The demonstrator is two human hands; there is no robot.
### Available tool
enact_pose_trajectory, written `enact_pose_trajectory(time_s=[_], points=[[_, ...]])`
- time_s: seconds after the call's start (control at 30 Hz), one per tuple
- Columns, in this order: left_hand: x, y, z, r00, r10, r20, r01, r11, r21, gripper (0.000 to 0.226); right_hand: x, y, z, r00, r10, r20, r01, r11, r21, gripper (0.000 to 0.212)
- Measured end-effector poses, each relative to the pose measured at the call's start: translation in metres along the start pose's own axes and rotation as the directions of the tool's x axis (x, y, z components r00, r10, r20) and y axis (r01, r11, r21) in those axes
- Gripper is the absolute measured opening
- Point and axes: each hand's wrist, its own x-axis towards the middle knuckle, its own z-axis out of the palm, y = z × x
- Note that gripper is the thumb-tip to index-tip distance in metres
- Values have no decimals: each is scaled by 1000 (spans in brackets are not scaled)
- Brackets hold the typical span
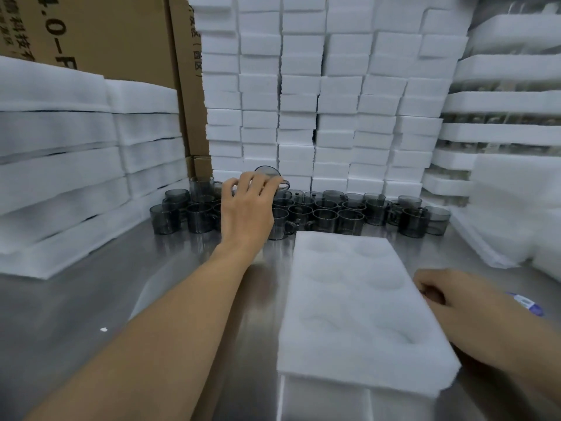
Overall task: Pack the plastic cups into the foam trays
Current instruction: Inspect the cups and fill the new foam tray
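Note:
A white foam tray with round hollows lies on the steel table in front of me, all its hollows bare. Behind it stand several smoky grey plastic cups with handles, in rows along the back. My left hand reaches over the cups and grips one tilted cup, lifted above the others. My right hand rests at the tray's right edge with fingers curled against the foam side.
Stacks of white foam blocks rise behind the cups. Foam sheets are piled at the left and packed trays at the right. Cardboard boxes stand at the back left. A purple-and-white object lies by my right wrist.

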Motion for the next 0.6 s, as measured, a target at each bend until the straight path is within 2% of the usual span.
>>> enact_pose_trajectory(time_s=[0.07,0.13,0.2,0.33,0.43,0.5,0.6], points=[[-2,8,-16,998,-34,-44,31,996,-84,52,4,-24,-16,989,27,-144,-19,998,55,34],[-5,16,-36,996,-61,-71,48,983,-175,49,8,-22,-23,958,9,-287,36,988,149,34],[-10,24,-56,997,-18,-79,-3,966,-260,44,3,-24,-21,930,-16,-367,106,968,226,25],[-16,44,-95,989,73,-131,-122,899,-420,36,-2,-40,-32,877,-69,-475,215,941,261,11],[-10,61,-121,969,83,-231,-192,842,-505,33,-5,-48,-35,834,-138,-535,312,917,249,34],[-6,71,-136,944,142,-299,-282,817,-503,32,-7,-56,-36,805,-178,-567,356,908,220,45],[-2,87,-150,906,202,-371,-372,799,-473,27,-10,-66,-37,747,-232,-623,424,888,178,34]])
